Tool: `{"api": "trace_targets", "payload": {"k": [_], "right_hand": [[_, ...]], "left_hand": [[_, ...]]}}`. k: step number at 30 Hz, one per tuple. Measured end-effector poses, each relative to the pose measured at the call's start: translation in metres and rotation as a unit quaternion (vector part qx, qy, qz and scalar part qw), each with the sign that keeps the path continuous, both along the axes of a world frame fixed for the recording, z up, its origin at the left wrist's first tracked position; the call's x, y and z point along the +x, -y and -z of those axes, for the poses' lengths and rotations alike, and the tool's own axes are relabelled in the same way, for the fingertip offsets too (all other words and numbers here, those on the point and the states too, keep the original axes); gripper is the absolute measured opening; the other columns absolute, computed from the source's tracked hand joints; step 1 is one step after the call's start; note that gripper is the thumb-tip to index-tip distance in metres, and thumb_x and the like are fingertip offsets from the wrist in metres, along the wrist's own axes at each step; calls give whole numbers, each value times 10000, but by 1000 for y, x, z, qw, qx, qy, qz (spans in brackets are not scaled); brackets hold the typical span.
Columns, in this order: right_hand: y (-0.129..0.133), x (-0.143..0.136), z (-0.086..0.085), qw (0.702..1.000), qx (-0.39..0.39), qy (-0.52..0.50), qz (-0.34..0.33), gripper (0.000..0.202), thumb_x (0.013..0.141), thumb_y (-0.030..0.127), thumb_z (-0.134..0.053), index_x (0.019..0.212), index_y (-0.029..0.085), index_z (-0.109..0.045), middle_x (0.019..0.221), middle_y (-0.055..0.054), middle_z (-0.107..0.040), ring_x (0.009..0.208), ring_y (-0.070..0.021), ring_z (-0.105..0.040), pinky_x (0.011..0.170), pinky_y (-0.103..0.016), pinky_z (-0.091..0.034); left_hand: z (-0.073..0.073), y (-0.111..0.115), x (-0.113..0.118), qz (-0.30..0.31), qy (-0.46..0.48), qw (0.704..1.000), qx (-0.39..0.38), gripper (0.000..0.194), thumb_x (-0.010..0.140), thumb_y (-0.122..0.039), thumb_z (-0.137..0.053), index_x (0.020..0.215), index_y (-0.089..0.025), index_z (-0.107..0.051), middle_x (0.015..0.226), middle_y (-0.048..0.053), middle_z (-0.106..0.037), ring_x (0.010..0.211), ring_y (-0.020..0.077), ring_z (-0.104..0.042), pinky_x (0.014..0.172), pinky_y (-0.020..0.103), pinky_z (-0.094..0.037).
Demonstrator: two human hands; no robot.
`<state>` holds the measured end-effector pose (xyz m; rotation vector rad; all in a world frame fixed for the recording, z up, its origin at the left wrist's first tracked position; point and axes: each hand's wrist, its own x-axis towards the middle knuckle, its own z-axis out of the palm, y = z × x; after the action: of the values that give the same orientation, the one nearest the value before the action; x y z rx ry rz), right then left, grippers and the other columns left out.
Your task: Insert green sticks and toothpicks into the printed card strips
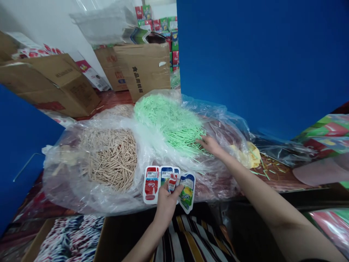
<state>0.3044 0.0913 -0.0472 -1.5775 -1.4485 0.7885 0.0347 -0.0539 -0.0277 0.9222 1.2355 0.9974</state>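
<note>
My left hand [167, 202] is closed around a fanned group of flat, bottle-shaped packets at the front edge of the table. On its left is a red Cola packet [151, 185], and on its right a tilted green and blue Sprite packet [187, 192]. A small red and white piece [172, 182] shows above the fingers, partly covered. My right hand [211, 145] reaches to the right edge of a pile of thin green sticks [182, 136], its fingers pinching at the stick ends. Clear plastic bagging lies under and over part of that pile.
Tan sticks [116, 160] lie in an open plastic bag at left. Cardboard boxes [148, 71] stand behind, and a blue panel [259, 62] rises at right. Below the table, a carton holds many packets [72, 238]. A yellow bundle [252, 155] sits right of the forearm.
</note>
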Motion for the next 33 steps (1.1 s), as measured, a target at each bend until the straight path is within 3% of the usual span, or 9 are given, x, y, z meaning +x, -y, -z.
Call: {"api": "trace_targets", "payload": {"k": [7, 10, 14, 16, 19, 22, 25, 30, 33], "right_hand": [[10, -13, -19, 991, 25, -118, 52, 469, 791, 637, -490, 842, 179, -579, 761, -60, -677, 601, -191, -638, 463, -275, -472], [18, -25, -26, 980, 23, -190, 51, 461, 818, 651, -441, 867, 201, -529, 762, -60, -691, 659, -208, -671, 495, -302, -516], [41, -53, -46, 913, 8, -407, -24, 343, 765, 536, -640, 829, 217, -528, 757, -16, -704, 717, -190, -692, 694, -337, -553], [56, -69, -60, 887, 18, -455, -70, 275, 787, 473, -653, 837, 224, -549, 784, 4, -709, 752, -166, -691, 791, -331, -531], [76, -90, -76, 888, 27, -441, -130, 223, 844, 444, -598, 849, 224, -569, 827, -5, -717, 817, -163, -680, 820, -314, -497], [86, -99, -81, 910, 30, -382, -158, 226, 877, 445, -548, 873, 221, -569, 849, -22, -721, 869, -178, -656, 829, -334, -471], [86, -100, -78, 932, 31, -328, -155, 223, 879, 434, -549, 876, 212, -573, 874, -32, -722, 876, -174, -638, 841, -335, -455], [80, -101, -77, 901, 26, -420, -107, 249, 866, 488, -536, 879, 240, -526, 879, -15, -717, 853, -185, -675, 807, -335, -485], [81, -103, -79, 915, 36, -390, -102, 273, 849, 512, -547, 874, 241, -521, 904, -29, -720, 891, -200, -673, 804, -336, -491]], "left_hand": [[4, -2, -3, -2, 6, 1000, -1, 269, 644, -332, -761, 794, -123, -686, 762, 48, -714, 718, 192, -640, 712, 298, -498], [2, -7, -2, 2, 5, 1000, 1, 239, 642, -318, -760, 763, -126, -684, 726, 32, -708, 686, 177, -633, 689, 282, -494], [-5, -17, 4, 1, 20, 1000, -9, 225, 628, -287, -767, 773, -133, -690, 732, 28, -719, 682, 174, -642, 674, 271, -492], [-8, -23, 8, -2, 37, 999, -12, 235, 622, -281, -772, 791, -136, -696, 757, 33, -728, 696, 182, -653, 683, 277, -497], [-8, -29, 12, 0, 76, 997, -8, 249, 627, -283, -775, 817, -138, -703, 784, 40, -735, 719, 189, -663, 722, 296, -503], [-10, -30, 16, 2, 119, 993, -13, 282, 637, -279, -774, 872, -137, -707, 824, 52, -740, 750, 197, -670, 756, 314, -506], [-12, -29, 18, 2, 127, 992, -13, 276, 638, -270, -777, 870, -139, -707, 839, 52, -741, 759, 194, -669, 766, 312, -506], [-13, -30, 16, -6, 116, 993, -9, 239, 633, -276, -780, 812, -139, -699, 795, 35, -735, 732, 183, -660, 750, 303, -505], [-12, -31, 16, -2, 112, 994, -5, 262, 633, -294, -778, 825, -134, -701, 819, 47, -737, 758, 199, -665, 758, 313, -504]]}}
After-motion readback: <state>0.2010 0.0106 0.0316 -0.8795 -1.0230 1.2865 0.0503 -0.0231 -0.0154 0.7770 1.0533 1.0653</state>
